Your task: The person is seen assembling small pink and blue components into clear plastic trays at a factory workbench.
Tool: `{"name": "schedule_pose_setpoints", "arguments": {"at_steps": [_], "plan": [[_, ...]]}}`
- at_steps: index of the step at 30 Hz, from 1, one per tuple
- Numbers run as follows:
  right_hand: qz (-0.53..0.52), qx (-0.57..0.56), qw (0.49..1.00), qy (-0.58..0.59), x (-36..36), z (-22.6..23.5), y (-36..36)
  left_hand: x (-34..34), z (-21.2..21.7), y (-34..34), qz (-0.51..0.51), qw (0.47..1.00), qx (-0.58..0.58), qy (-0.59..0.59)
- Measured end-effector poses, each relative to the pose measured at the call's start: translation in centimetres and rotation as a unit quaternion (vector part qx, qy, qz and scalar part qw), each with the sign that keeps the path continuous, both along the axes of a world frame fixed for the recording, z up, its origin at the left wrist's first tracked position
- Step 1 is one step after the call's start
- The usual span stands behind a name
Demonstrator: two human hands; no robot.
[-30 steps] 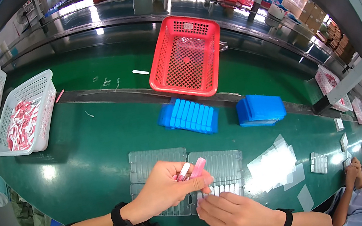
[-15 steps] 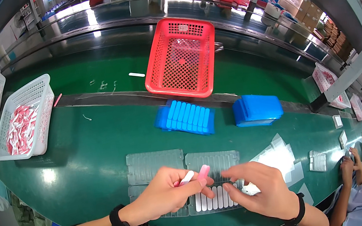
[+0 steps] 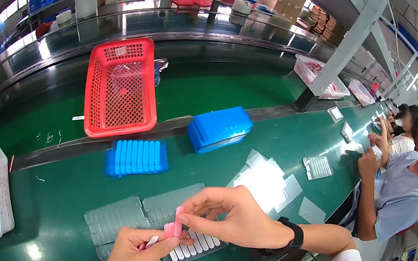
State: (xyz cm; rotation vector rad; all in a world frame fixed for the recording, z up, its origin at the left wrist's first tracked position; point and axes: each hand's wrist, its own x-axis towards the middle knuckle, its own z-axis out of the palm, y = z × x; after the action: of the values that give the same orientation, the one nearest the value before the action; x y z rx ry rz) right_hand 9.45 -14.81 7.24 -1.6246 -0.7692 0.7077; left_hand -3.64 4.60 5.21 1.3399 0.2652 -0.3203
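My left hand (image 3: 137, 255) is closed around a few small flat, round-ended strips that look like nail files, with pink ones (image 3: 170, 230) standing up and a white end (image 3: 152, 241) showing. Thumb and forefinger of my right hand (image 3: 241, 215) pinch the top of a pink strip (image 3: 178, 215) beside them. Under my hands, a clear ribbed plastic tray holds a row of white strips (image 3: 197, 244), partly hidden by my fingers. Adjoining clear trays (image 3: 115, 220) lie just beyond, with no strips visible in them.
Ahead are a blue tray of blue strips (image 3: 138, 157), a blue stack (image 3: 219, 129) and a red basket (image 3: 123, 123). A white basket (image 3: 4, 201) of pink-and-white strips stands left. Clear sheets (image 3: 263, 182) and a small tray (image 3: 317, 167) lie right, near a seated co-worker (image 3: 394, 194).
The view has swung right, so the bench things appear further left. My right hand, apart and spread before, has come to my left hand and now pinches a pink strip.
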Motion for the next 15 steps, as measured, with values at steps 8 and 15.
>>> {"name": "schedule_pose_setpoints", "arguments": {"at_steps": [8, 15], "plan": [[-0.026, 0.067, 0.993, 0.092, 0.3, 0.5, -0.4, 0.5, -1.0, 0.0, 0.077, 0.997, -0.018, -0.002], [0.018, -0.005, 0.949, -0.316, 0.2, 0.1, 0.5, 0.0, -1.0, 0.4, 0.148, 0.988, -0.029, -0.022]]}}
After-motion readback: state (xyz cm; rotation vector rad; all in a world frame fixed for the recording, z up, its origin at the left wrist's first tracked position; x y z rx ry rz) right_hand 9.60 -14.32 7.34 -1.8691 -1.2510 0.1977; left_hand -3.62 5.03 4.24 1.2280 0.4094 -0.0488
